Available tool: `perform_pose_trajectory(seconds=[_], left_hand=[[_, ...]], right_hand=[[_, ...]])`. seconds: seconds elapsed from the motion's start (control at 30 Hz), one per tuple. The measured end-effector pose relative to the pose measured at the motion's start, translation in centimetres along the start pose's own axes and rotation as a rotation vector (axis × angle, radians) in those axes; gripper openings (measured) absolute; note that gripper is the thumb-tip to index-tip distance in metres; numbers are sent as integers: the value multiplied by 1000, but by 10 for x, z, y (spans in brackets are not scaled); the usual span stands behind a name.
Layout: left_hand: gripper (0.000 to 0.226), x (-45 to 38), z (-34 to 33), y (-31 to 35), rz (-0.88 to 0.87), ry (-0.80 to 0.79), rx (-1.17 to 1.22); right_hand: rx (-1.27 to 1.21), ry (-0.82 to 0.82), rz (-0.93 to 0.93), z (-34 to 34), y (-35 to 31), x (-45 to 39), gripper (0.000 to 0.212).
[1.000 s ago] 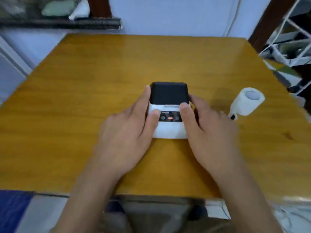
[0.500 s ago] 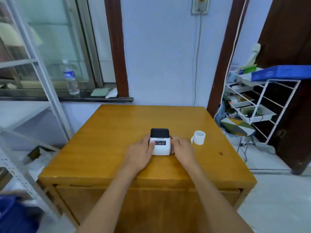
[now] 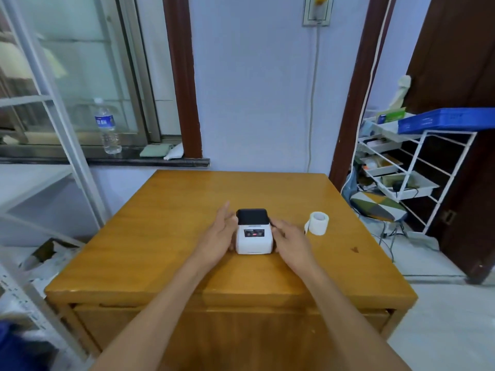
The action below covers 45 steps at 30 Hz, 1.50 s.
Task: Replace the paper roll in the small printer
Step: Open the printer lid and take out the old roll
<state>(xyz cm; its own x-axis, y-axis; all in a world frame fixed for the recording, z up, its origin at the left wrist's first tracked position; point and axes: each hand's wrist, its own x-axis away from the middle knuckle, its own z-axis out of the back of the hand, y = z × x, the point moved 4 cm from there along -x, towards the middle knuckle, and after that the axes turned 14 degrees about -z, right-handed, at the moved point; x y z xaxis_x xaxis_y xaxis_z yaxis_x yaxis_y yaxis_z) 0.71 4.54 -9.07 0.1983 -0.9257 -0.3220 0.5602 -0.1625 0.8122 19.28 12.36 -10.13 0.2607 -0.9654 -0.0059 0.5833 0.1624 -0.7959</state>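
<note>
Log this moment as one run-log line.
printer: lid shut, on table | left hand, right hand: flanking printer | paper roll: untouched

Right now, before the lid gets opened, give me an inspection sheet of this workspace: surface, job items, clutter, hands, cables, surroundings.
Surface: glossy orange-brown wooden table, one small dark mark near its right side.
Job's things: small white printer with black lid, lid shut, red light on the front panel; white paper roll lying to its right, tail end loose, apart from the printer.
Clutter: nothing seen on the table.
Hands: left hand open against the printer's left side; right hand against its right side.
Cables: white cord hanging down the wall from a wall socket; none seen at the printer.
Surroundings: clear plastic water bottle on the window sill; white wire rack at right.
</note>
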Motion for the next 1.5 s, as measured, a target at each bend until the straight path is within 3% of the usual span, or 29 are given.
perform_pose_trajectory(seconds=[0.27, 0.47, 0.73, 1.1, 1.5], left_hand=[[50, -15, -4, -7, -108, -33, -139], [49, -9, -8, -3, -194, -91, -187], [34, -16, -6, -14, -189, -68, 194], [35, -15, -4, -10, -141, -84, 263], [36, -10, 0, 0, -126, -75, 268]], right_hand=[[-119, -294, -55, 18, -7, -4, 59], [-154, -284, -31, 16, -5, -2, 61], [-96, -364, 20, 21, -4, -7, 68], [56, -437, 73, 23, -9, -17, 63], [177, -481, 80, 23, -17, -21, 78]])
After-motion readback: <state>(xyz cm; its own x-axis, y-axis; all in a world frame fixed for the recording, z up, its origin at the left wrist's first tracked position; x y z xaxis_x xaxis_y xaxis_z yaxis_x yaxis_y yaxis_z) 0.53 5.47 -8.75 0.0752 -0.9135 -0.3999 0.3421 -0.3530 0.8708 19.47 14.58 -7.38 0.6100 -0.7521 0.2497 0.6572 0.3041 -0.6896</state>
